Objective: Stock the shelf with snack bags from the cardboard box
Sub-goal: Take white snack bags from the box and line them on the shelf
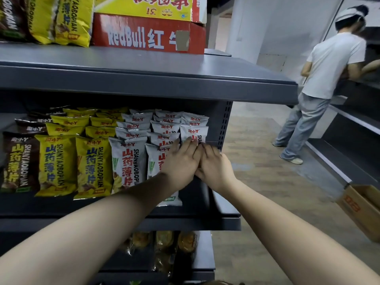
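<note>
Centre-right of frame: fingers [186, 144] of left hand [181, 162] straight, together, pressing white foil snack bag [194, 133]. Right hand [216, 168] fingers [210, 150] bent beside it, grip unclear. Likely seating the rightmost row on dark grey metal shelf [195, 223]. Next: probably reach to brown cardboard box [362, 208], lower right.

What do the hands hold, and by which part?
Nothing gripped: left hand and right hand press straight fingers on the rightmost white bag, low down.

Both bare forearms reach forward and converge until the left hand [181, 162] and right hand [216, 168] touch side by side. The left hand's fingers lie straight and together. The right hand's fingers bend slightly, and their hold is unclear.
</note>
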